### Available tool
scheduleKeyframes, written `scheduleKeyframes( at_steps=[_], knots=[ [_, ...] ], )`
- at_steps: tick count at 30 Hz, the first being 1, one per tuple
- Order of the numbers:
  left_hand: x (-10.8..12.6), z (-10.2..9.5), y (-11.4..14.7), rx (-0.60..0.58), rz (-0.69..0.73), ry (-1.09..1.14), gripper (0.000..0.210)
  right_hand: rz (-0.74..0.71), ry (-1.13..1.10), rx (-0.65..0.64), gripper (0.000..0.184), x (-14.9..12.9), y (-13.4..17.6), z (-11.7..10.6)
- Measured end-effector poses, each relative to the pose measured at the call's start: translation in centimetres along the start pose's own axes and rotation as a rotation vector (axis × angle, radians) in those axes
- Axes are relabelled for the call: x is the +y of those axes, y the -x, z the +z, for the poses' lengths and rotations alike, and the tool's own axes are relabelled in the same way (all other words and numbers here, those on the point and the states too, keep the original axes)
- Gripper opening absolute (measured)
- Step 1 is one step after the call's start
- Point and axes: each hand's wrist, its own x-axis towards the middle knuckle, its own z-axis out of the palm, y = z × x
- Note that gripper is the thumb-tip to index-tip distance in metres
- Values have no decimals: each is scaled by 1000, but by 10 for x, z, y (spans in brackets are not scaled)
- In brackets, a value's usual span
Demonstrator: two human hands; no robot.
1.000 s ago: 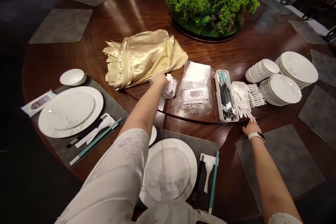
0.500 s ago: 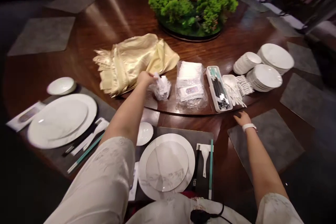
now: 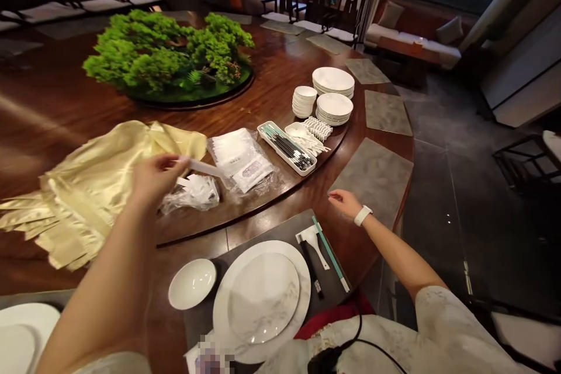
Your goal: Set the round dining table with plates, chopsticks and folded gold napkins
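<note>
My left hand [image 3: 153, 178] pinches a narrow white packet [image 3: 205, 168] above the turntable. Just below it lies a crumpled clear plastic bag [image 3: 195, 193] with more white pieces inside. Beside that wrist spreads a pile of gold cloths [image 3: 105, 175]. My right hand [image 3: 346, 204], with a white band at the wrist, rests by the near-left edge of a grey placemat [image 3: 377, 172]. Its fingers are loosely bent, with nothing visible in them. In front of me, a small plate [image 3: 265, 295] sits on a larger plate [image 3: 220, 315], and a white bowl [image 3: 193, 283] stands to the left.
On the turntable are bagged white packets [image 3: 245, 158], a chopstick tray [image 3: 287, 149], white spoons [image 3: 307, 137], stacked bowls [image 3: 303, 102] and stacked plates [image 3: 333, 106]. A green plant centrepiece [image 3: 170, 55] stands farther back. Chopsticks [image 3: 331, 254] and a spoon [image 3: 316, 245] lie right of my plates.
My left hand has lifted from the plastic bag with a narrow white packet in its fingers. My right hand stays low at the right. The view has swung to the right.
</note>
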Motion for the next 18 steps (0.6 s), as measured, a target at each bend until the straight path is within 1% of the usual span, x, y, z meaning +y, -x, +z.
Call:
scheduleKeyframes(
  at_steps=[1, 2, 3, 4, 6, 7, 8, 10, 12, 14, 16, 18],
  knots=[
    [16, 2, 22, -160, 92, 125, 40, 38, -138, -53, 20, -9, 13, 9],
    [32, 6, 47, -325, 195, 247, 38, 91, -283, -133, 24, -19, 25, 17],
    [46, 10, 73, -502, 267, 347, 37, 150, -424, -238, 29, -30, 38, 25],
    [58, 14, 99, -674, 320, 395, 35, 210, -548, -358, 36, -41, 51, 32],
    [74, 22, 143, -929, 409, 442, 31, 291, -727, -588, 44, -60, 77, 41],
    [78, 25, 161, -1016, 442, 448, 29, 313, -786, -673, 45, -67, 89, 43],
    [80, 28, 175, -1074, 470, 453, 27, 333, -830, -732, 44, -72, 100, 43],
    [76, 32, 193, -1132, 507, 466, 26, 380, -898, -781, 41, -76, 119, 40],
    [67, 34, 203, -1153, 531, 484, 26, 434, -943, -762, 39, -74, 132, 36],
    [57, 35, 209, -1166, 550, 497, 25, 469, -977, -702, 37, -69, 142, 34],
    [50, 37, 215, -1181, 561, 497, 23, 471, -992, -664, 37, -66, 150, 33],
    [47, 40, 222, -1189, 562, 494, 22, 453, -979, -679, 38, -64, 157, 34]
  ],
)
